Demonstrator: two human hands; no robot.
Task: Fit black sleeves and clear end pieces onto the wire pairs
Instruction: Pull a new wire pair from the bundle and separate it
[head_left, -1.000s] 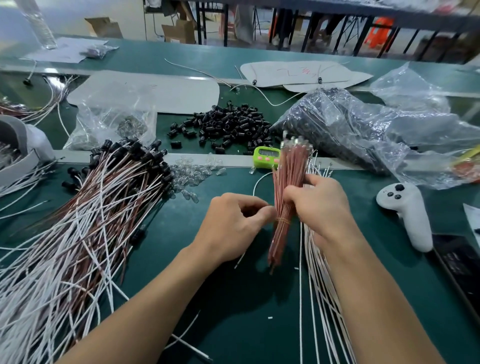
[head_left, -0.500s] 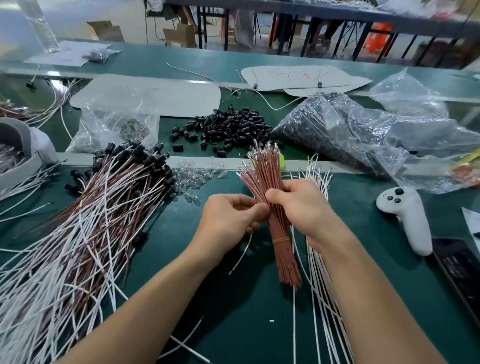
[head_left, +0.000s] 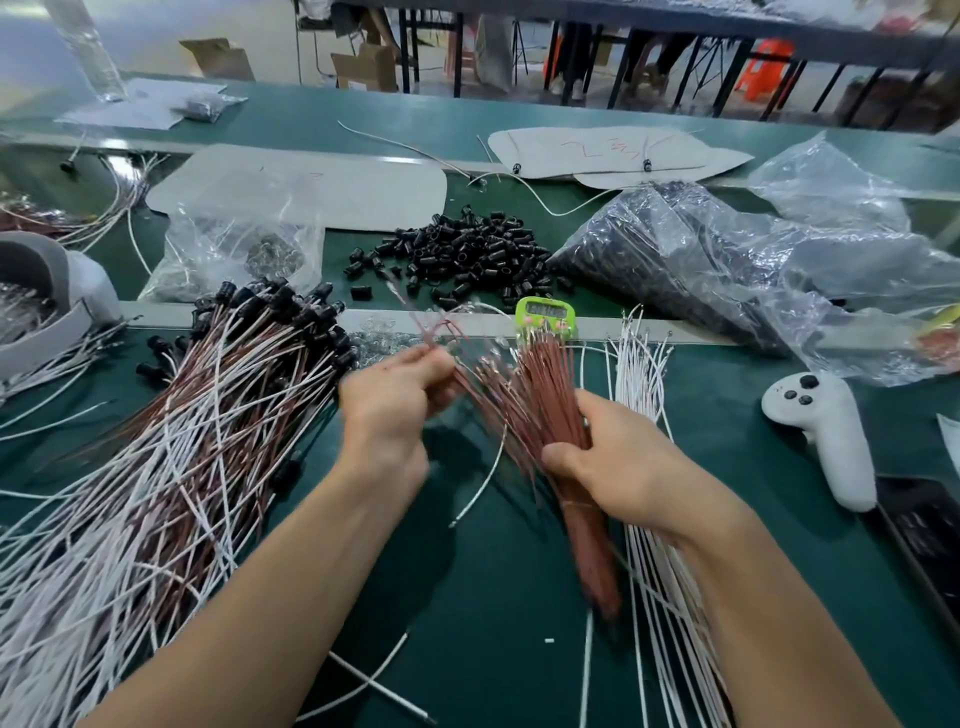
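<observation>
Judging by the finished pile (head_left: 208, 415) at left, many pairs are done, yet the right hand (head_left: 613, 462) grips a thick red bundle (head_left: 540, 395) above the tabletop (head_left: 493, 597) while the left hand (head_left: 400, 395) pinches strands (head_left: 439, 328) from it. The big bag (head_left: 779, 270) holds black sleeves (head_left: 623, 249); the small bag (head_left: 208, 239), clear pieces (head_left: 270, 254).

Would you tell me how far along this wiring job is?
Done: a large pile of sleeved wire pairs. In hand: the right hand grips a red wire bundle; the left hand pinches a few strands. Left: that bundle, the white wires, the loose black sleeves.
</observation>
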